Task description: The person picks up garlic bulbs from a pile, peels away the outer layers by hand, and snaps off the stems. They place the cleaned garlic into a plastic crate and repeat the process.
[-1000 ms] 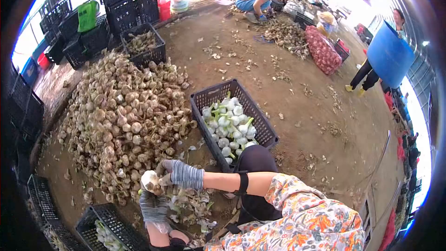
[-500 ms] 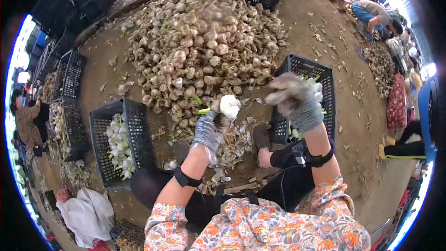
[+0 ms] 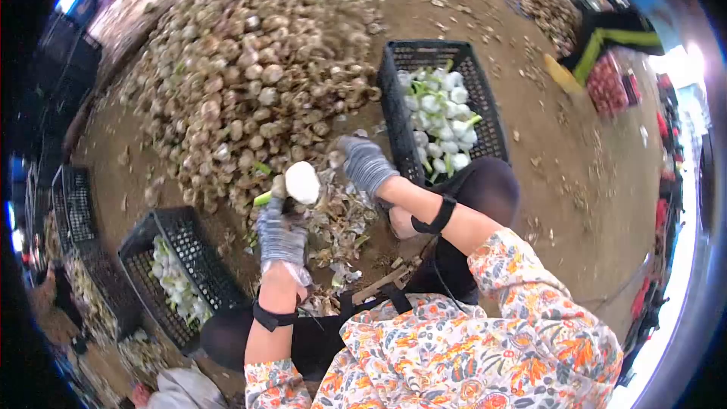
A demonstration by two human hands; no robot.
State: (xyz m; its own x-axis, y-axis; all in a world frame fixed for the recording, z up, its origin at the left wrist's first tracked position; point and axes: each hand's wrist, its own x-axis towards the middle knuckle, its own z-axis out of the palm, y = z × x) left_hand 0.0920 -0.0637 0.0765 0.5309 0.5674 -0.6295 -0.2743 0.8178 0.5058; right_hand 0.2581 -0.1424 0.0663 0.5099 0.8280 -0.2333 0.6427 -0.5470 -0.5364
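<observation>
My left hand (image 3: 282, 236), in a grey striped glove with clear plastic at the wrist, is closed on a peeled white garlic bulb (image 3: 303, 182). The bulb's cut green stem (image 3: 262, 198) sticks out on the left of the fingers. My right hand (image 3: 366, 163), gloved alike, is held a little right of the bulb, between it and a black crate (image 3: 485, 79) of white garlic (image 3: 443, 117). Its fingertips are blurred, and I cannot tell whether they hold anything. Behind both hands rises a big heap of unpeeled garlic (image 3: 242, 68).
Loose garlic skins (image 3: 341, 220) lie on the ground between my feet. A second black crate (image 3: 216, 265) with white garlic stands at my left knee. More crates (image 3: 74, 201) line the far left. At the upper right are a red net sack (image 3: 607, 85) and another person's dark-clothed leg (image 3: 606, 38).
The view has turned to the right, bringing the right crate's garlic into full sight. My right hand has moved from over that crate's near side towards the bulb. My left hand keeps its hold.
</observation>
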